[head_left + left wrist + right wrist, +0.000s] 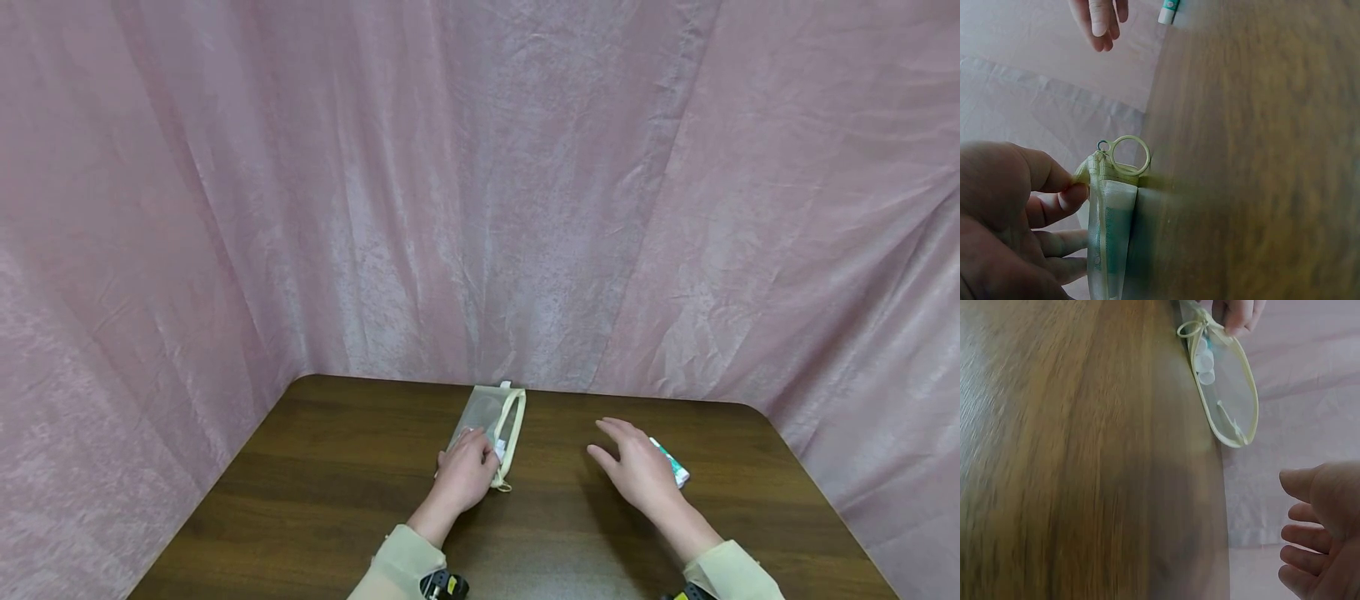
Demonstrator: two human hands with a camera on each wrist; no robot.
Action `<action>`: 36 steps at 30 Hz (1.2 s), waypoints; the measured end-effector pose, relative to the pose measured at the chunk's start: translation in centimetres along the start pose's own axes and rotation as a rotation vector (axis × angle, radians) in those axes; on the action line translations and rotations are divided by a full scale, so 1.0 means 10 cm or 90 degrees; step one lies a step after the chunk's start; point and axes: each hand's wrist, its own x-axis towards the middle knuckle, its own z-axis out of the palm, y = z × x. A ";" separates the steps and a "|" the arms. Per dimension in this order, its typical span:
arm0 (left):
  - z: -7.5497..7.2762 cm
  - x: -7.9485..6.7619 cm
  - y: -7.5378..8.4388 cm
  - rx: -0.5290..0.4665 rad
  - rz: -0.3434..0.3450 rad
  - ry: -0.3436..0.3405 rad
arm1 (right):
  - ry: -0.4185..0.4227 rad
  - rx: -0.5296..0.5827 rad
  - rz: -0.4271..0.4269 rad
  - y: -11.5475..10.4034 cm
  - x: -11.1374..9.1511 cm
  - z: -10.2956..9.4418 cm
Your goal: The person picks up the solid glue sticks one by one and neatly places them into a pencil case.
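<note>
My left hand (pixel 463 471) pinches the cream edge of a see-through mesh zip pouch (pixel 483 408) between thumb and fingertips, as the left wrist view shows. The pouch's mouth gapes toward the right, and a pull ring (pixel 1130 155) hangs at its near corner. Inside, a white-and-teal tube (pixel 1119 219) shows through the mesh, and round white ends (pixel 1205 361) show through the mouth. My right hand (pixel 637 467) hovers over the table with spread fingers and nothing in them. Beside it lies another white-and-teal tube (pixel 678 471), partly hidden by the hand.
Both hands work over a brown wooden table (pixel 337 467) with rounded far corners. Behind and around it hangs a pink velvety curtain (pixel 480 208), close to the table's far edge. A small white tag (pixel 506 384) sticks out at the pouch's far end.
</note>
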 end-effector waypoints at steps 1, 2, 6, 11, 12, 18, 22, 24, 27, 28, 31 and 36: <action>0.00 0.00 0.00 0.001 0.000 0.000 | 0.004 -0.005 -0.003 0.01 -0.01 -0.01; 0.00 0.00 0.00 0.002 0.001 0.000 | 0.010 -0.009 -0.006 0.02 -0.02 -0.03; 0.01 0.00 -0.01 0.005 0.000 0.002 | 0.023 -0.027 -0.013 0.05 -0.06 -0.07; 0.01 0.00 -0.02 0.005 0.001 0.005 | 0.018 -0.046 -0.007 0.11 -0.10 -0.13; 0.01 0.00 -0.02 0.004 0.001 0.005 | 0.018 -0.051 -0.007 0.12 -0.11 -0.14; 0.02 0.00 -0.03 0.004 0.000 0.000 | 0.024 -0.068 -0.005 0.20 -0.17 -0.20; 0.01 0.00 -0.02 0.003 -0.003 -0.001 | 0.023 -0.069 0.001 0.25 -0.21 -0.24; 0.01 0.00 -0.02 0.004 -0.004 -0.001 | 0.015 -0.067 0.006 0.27 -0.22 -0.26; 0.01 0.00 -0.02 0.003 -0.004 -0.002 | 0.009 -0.066 0.014 0.32 -0.25 -0.29; 0.01 0.00 -0.02 0.004 -0.003 -0.002 | 0.009 -0.065 0.015 0.34 -0.26 -0.30; 0.01 0.01 -0.02 0.005 -0.001 -0.002 | 0.016 -0.065 0.022 0.40 -0.29 -0.33; 0.00 0.01 -0.01 0.005 -0.002 -0.002 | 0.010 -0.069 0.031 0.47 -0.32 -0.39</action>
